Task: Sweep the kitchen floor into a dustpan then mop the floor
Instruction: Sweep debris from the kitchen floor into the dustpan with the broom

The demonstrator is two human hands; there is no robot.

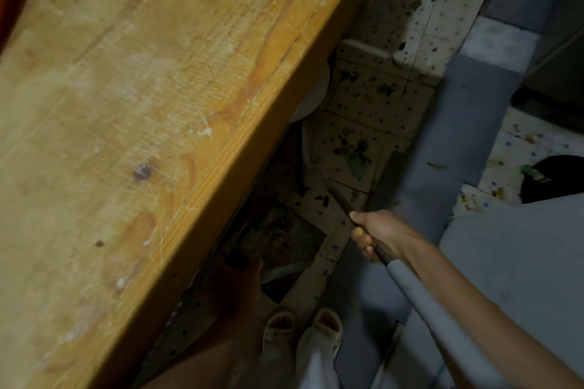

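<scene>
My right hand grips a dark broom handle that slants up-left toward the shadow under the table; its lower part is a grey sleeve. The broom head is hidden in the dark. My left hand reaches down in shadow and holds the handle of a dark dustpan lying on the tiled floor, with dirt in its tray. Green leaf scraps and dark crumbs lie scattered on the tiles beyond the dustpan.
A large wooden table fills the left side, overhanging the floor. A grey bench or step runs along the right. A white round object sits under the table edge. My sandalled feet stand below. A black object lies far right.
</scene>
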